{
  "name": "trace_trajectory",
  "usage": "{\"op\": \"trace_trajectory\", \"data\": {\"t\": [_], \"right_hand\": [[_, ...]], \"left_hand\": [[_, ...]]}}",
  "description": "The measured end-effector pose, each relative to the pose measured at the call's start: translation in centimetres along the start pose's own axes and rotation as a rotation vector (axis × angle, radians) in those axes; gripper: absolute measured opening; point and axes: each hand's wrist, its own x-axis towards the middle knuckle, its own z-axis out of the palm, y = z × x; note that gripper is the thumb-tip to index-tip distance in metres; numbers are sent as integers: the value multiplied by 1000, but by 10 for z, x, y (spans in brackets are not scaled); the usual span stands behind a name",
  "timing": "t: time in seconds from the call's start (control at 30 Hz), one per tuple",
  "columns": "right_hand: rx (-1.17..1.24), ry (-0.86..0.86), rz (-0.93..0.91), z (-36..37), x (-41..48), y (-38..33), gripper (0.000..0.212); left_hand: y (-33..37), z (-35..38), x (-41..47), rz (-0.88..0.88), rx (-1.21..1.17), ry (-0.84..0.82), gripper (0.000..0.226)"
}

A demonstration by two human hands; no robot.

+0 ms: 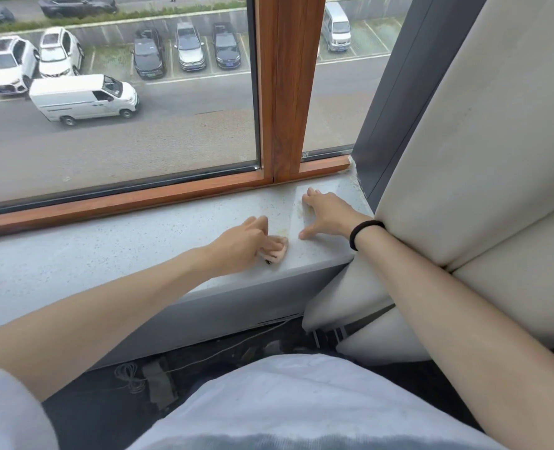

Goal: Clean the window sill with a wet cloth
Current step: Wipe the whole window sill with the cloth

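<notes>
Window sill [107, 254], grey speckled: left hand [240, 245] grips a pink cloth [277, 251] near the front edge toward the right end, right hand [326, 216] lies flat, fingers spread, beside it.

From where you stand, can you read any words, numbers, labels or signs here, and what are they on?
No text here can be read.
Number plates outside: too small and blurred.
White van: a faint mark on its side, too blurred.
Small stamp at the bottom corner of the right pane: too small.
Cloth and window sill: nothing printed that shows.
</notes>
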Motion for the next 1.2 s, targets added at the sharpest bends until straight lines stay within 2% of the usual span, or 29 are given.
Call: {"op": "trace_trajectory", "data": {"t": [0.07,0.23,0.37,0.57,0.73,0.9,1.07,1.2], "right_hand": [[-1,-2,-3,0,0,0,79],[8,15,7,0,-2,-2,77],[19,12,1,1,0,-1,77],[7,16,2,2,0,-1,75],[9,15,0,2,0,-1,78],[7,20,2,2,-1,-2,81],[2,7,0,2,1,-2,80],[4,10,-3,3,2,-2,79]], "left_hand": [[-3,-3,-7,3,10,24,37],[-1,-8,29,-116,45,69,50],[0,-6,6,-14,52,-34,44],[0,-7,33,-101,71,59,48],[-7,-10,-1,-6,58,-55,44],[-12,-12,21,-139,44,56,51],[-1,-5,1,9,45,-48,42],[-12,-8,4,-56,64,24,47]]}}
